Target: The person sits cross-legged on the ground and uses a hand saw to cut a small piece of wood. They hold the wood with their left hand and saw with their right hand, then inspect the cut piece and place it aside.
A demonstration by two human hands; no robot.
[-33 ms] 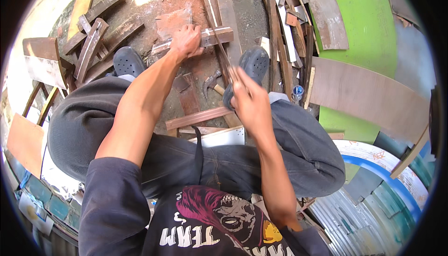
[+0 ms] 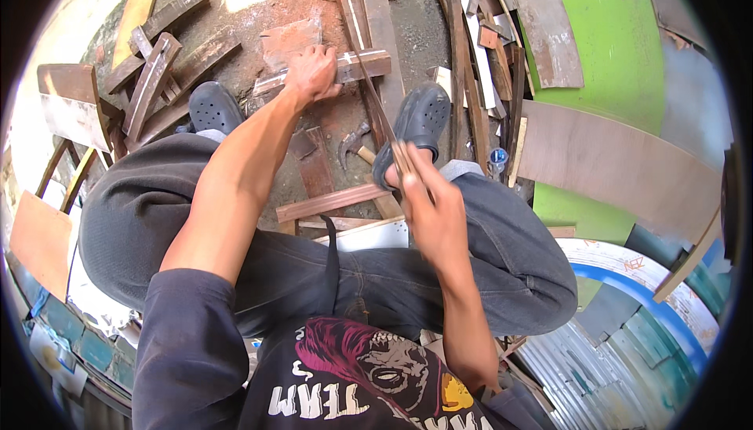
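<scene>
My left hand (image 2: 314, 74) is closed over a short dark wooden beam (image 2: 373, 63) that lies crosswise over longer planks on the ground. A handsaw (image 2: 378, 104) crosses that beam to the right of my left hand, its narrow blade slanting back toward me. Its handle is inside my closed right hand (image 2: 433, 204), which is in front of my right shoe. How deep the blade sits in the wood cannot be made out. Below the beam, a claw hammer (image 2: 351, 146) rests on the ground between my feet, its handle pointing toward the right shoe.
Dark offcuts (image 2: 157, 77) are heaped at the left, and long boards and scraps (image 2: 463, 53) at the right. My feet in dark clogs (image 2: 216, 107) flank the work. A reddish wood strip (image 2: 333, 199) lies close to my lap. Green sheet (image 2: 612, 30) spreads at the far right.
My right hand has drawn back toward me with the handsaw, slightly down and to the right. My left hand stays on the beam.
</scene>
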